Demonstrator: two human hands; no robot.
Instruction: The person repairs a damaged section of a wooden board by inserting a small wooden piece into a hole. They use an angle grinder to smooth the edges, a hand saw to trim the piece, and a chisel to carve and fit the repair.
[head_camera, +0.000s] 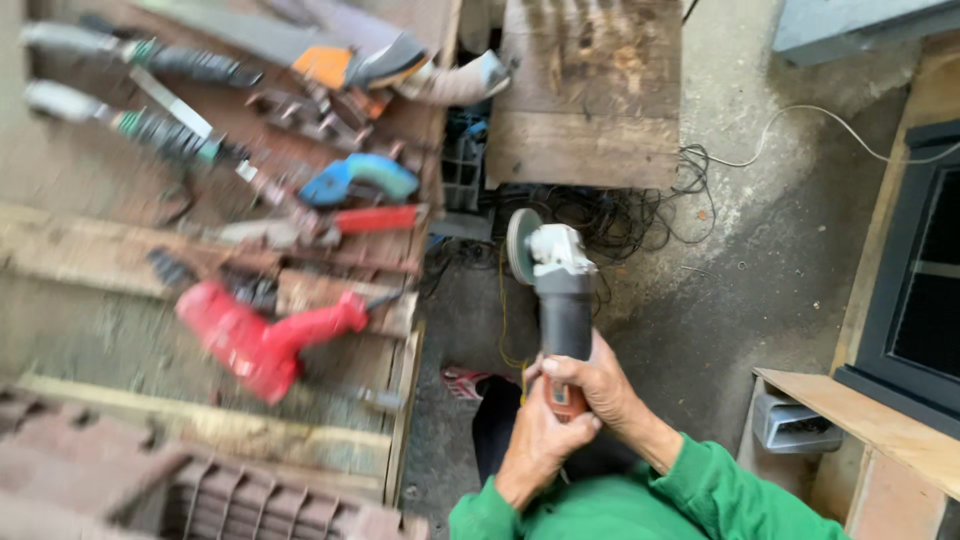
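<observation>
Angle grinder (558, 290): grey body, pale silver-white head, grey disc, orange-red at the handle end. Sleeves (700, 495): bright green. Drill (262, 340) on the workbench (395, 400): red with a black front part. Workbench boards: weathered brown and grey wood. Blue-handled tool (360, 180) above it; red-handled tool (375, 219) just below that. Hand saw (345, 62): orange and dark grey handle. Two tools (150, 95) at top left: black ribbed grips with green bands, pale ends. Floor (740, 270): mottled grey concrete. Cables (620, 215): black tangle, plus one white cord (820, 125). Shoe (465, 382): red and white.
</observation>
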